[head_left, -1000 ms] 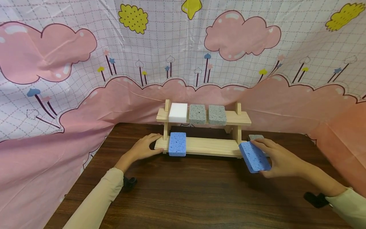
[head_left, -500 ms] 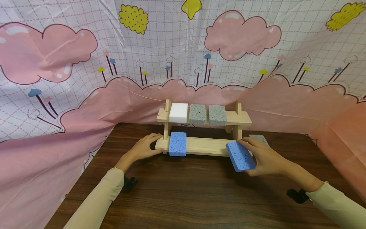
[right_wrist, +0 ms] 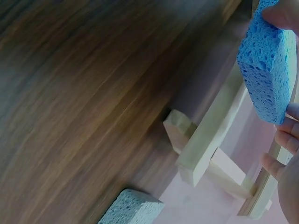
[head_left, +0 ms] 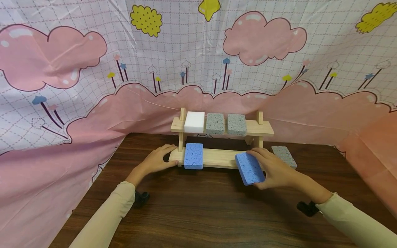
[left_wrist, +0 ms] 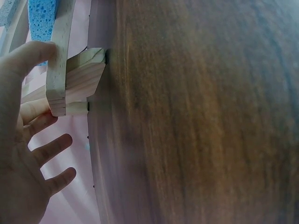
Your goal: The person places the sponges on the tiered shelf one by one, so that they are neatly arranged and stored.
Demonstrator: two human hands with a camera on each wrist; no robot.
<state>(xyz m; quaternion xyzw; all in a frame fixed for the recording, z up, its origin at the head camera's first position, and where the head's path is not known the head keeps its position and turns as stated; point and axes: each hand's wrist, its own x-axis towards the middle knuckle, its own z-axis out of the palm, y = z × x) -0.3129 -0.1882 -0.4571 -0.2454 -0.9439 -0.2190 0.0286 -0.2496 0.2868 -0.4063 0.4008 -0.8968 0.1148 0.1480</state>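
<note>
By lower shelf's edge [head_left: 219,166] — right hand [head_left: 273,169] grips blue sponge [head_left: 249,168] — room leftward

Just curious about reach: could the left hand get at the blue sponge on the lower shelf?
Probably yes: the left hand holds the lower shelf near that blue sponge, whose front looks unobstructed.

The head camera looks forward and down across the counter [head_left: 198,210], far enough back to take in the left hand [head_left: 157,160], the right hand [head_left: 274,170] and the rack [head_left: 219,157]. The left wrist camera, turned nearly sideways, faces the rack's left end close up; the right wrist camera, tilted, views its right end closely, sharing the grey sponge [head_left: 283,155] on the counter with the head view.
</note>
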